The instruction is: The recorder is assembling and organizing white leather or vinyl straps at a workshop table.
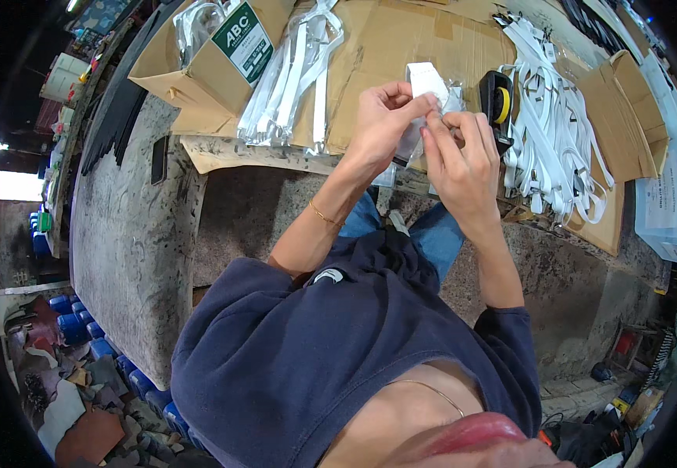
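My left hand (389,125) and my right hand (467,160) meet over the near edge of the cardboard-covered table. Between my left thumb and fingers is a small white paper strip (425,78), its far end sticking up. My right fingertips touch the strip's near end, pinched close to my left thumb. A clear plastic bag (454,100) shows behind and beneath the fingers; its contents are hidden. Right of my right hand stands a black tape dispenser (497,105) with a yellow part. Beyond it lies a pile of white straps (545,125) with metal fittings.
Clear bags of white straps (291,90) lie to the left, beside an open cardboard box (190,82) with a green label. Another open box (623,109) and a pale blue plastic bin (666,210) stand at right. A dark phone-like object (160,160) rests on the left bench.
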A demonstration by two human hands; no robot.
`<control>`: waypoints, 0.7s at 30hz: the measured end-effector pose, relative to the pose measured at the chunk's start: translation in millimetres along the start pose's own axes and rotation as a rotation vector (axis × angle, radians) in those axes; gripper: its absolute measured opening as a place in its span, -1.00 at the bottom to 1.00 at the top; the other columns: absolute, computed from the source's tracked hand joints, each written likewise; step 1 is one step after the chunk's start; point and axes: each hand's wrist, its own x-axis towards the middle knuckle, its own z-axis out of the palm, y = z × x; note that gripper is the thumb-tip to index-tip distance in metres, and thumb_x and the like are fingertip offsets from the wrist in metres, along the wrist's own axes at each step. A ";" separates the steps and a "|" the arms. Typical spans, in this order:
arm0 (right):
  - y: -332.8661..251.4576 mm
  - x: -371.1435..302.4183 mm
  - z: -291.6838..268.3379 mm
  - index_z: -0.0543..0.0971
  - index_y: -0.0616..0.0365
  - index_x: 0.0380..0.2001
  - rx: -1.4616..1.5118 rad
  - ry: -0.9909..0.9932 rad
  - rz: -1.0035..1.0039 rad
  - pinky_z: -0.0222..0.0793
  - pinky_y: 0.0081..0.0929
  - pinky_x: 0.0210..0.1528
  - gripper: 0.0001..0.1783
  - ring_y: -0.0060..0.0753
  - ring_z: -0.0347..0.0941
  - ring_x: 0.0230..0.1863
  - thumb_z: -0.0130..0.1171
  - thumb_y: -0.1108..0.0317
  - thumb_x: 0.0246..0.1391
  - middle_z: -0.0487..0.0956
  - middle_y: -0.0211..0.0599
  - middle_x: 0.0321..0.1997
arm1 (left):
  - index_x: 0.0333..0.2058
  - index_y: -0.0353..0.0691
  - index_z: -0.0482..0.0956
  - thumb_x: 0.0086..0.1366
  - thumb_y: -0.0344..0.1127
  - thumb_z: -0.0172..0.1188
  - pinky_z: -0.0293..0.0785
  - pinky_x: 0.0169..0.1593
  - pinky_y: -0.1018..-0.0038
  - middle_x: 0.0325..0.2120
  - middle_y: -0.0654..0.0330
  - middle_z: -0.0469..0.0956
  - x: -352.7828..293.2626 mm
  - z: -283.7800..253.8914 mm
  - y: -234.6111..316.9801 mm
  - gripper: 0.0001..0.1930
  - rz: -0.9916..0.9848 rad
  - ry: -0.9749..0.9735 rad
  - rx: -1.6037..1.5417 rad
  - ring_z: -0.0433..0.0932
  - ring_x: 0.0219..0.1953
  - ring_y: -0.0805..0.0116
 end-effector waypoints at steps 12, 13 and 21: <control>31.8 35.6 6.6 0.45 0.32 0.02 0.988 -0.232 0.611 0.40 -0.55 -0.03 -0.56 -0.50 0.49 -0.09 0.26 0.52 0.04 0.60 -0.16 -0.14 | -0.34 -0.37 0.60 0.14 -0.27 0.32 0.39 -0.31 0.55 -0.35 0.21 0.56 -0.8 -16.8 6.7 -0.75 0.127 0.042 0.388 0.49 -0.31 0.53; 33.7 36.5 9.4 0.45 0.32 0.02 0.988 -0.231 0.611 0.40 -0.55 -0.03 -0.56 -0.50 0.49 -0.09 0.26 0.52 0.04 0.60 -0.16 -0.14 | -0.34 -0.37 0.60 0.14 -0.27 0.32 0.39 -0.31 0.55 -0.35 0.21 0.56 1.0 -21.7 12.2 -0.75 0.126 0.042 0.389 0.49 -0.31 0.53; 42.8 55.7 15.3 0.22 0.19 0.22 1.215 -0.424 0.502 0.39 -0.61 -0.10 -0.31 -0.58 0.47 -0.17 0.24 0.59 0.04 0.58 -0.29 -0.24 | -0.02 -0.22 0.50 0.08 -0.34 0.33 0.40 0.05 0.36 -0.12 0.11 0.56 42.1 -51.8 94.8 -0.55 0.667 -0.547 1.071 0.54 -0.06 0.19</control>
